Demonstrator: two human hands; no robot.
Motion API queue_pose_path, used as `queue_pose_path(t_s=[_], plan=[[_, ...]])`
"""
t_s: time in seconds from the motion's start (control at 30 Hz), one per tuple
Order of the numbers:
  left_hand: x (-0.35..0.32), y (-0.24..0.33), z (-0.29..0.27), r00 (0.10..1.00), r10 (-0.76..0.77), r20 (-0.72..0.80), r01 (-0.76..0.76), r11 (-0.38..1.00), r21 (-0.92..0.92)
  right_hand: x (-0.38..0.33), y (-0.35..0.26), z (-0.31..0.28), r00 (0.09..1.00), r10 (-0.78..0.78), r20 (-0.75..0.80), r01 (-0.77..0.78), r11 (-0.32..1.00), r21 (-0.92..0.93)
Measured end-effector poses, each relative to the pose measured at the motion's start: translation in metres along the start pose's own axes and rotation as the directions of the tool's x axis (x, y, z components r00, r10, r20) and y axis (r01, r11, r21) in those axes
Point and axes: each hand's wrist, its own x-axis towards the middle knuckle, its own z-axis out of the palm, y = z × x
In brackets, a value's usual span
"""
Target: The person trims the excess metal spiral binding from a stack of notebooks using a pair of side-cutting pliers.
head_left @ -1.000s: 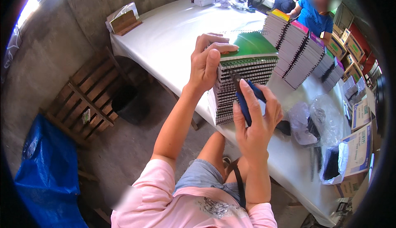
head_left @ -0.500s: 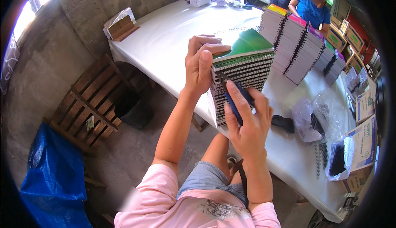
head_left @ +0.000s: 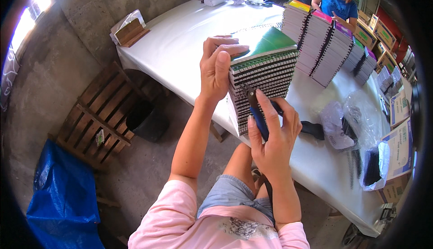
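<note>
i see the left hand (head_left: 215, 71) over the left corner of a stack of green-covered spiral notebooks (head_left: 272, 42) at the near edge of the white-covered table (head_left: 180, 37); its thumb and fingers are apart, and i cannot tell if they grip or just rest. the right hand's (head_left: 277, 136) fingers are clamped on blue-handled cutting pliers (head_left: 258, 120), tips at the black bindings (head_left: 270, 78). taller notebook stacks (head_left: 331, 57) stand to the right.
</note>
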Motion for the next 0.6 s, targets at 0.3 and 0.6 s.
queue_pose_path(t_s=[0.3, 0.6], plan=[[0.0, 0.001, -0.001, 0.999, -0.037, 0.012, 0.037, 0.999, -0.004, 0.005, 0.001, 0.005, 0.997, -0.072, -0.015, 0.069, 0.988, -0.14], [-0.002, 0.002, 0.001, 1.0, 0.005, -0.008, -0.005, 1.0, -0.011, 0.009, 0.001, -0.01, 0.645, 0.226, 0.73, -0.753, 0.027, 0.657]])
